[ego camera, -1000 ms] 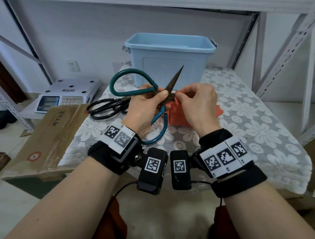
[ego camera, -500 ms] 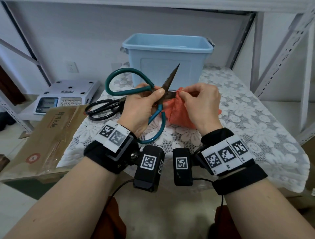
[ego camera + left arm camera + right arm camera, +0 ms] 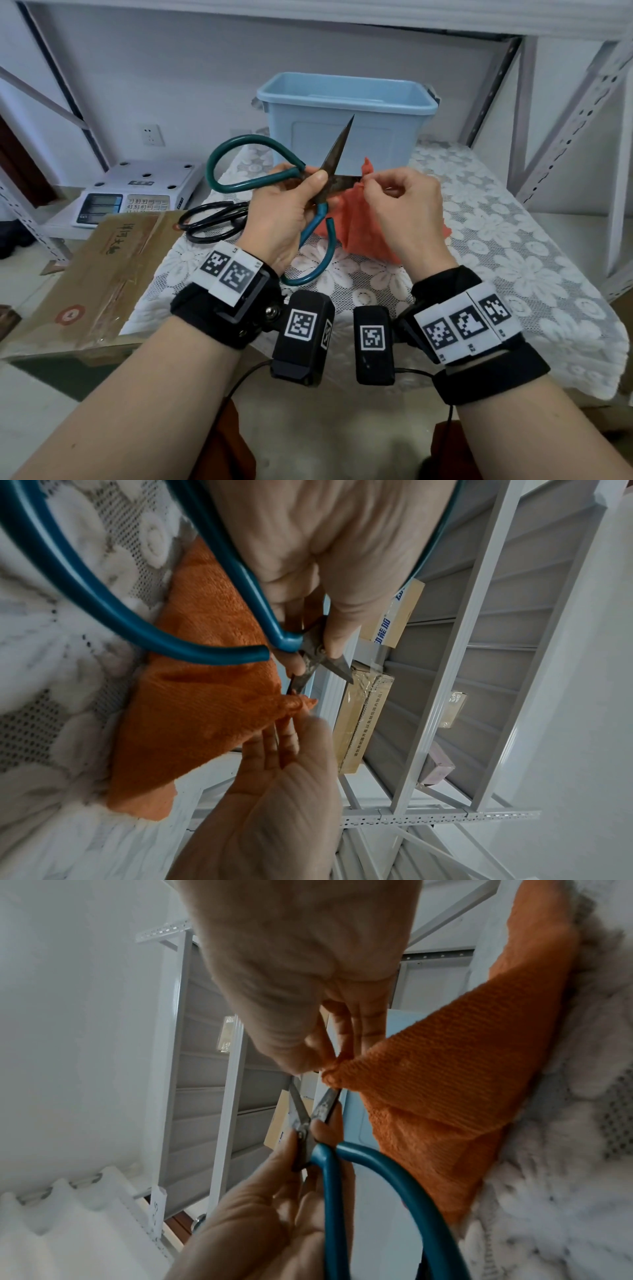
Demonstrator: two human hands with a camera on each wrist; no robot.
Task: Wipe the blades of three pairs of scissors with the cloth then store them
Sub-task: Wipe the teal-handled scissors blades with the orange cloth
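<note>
Scissors (image 3: 308, 192), teal-handled, blades splayed, sit in our left grip (image 3: 284, 219) clamped at the pivot; right grip (image 3: 400, 209) pinches the orange cloth (image 3: 356, 222) onto the lower blade, just in front of the blue bin (image 3: 346, 116). Risk: fingertips ride the edge; thin cloth or a slip means a cut.

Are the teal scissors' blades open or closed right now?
Open. The teal scissors have one blade pointing up toward the blue bin, the other running sideways into the orange cloth.
</note>
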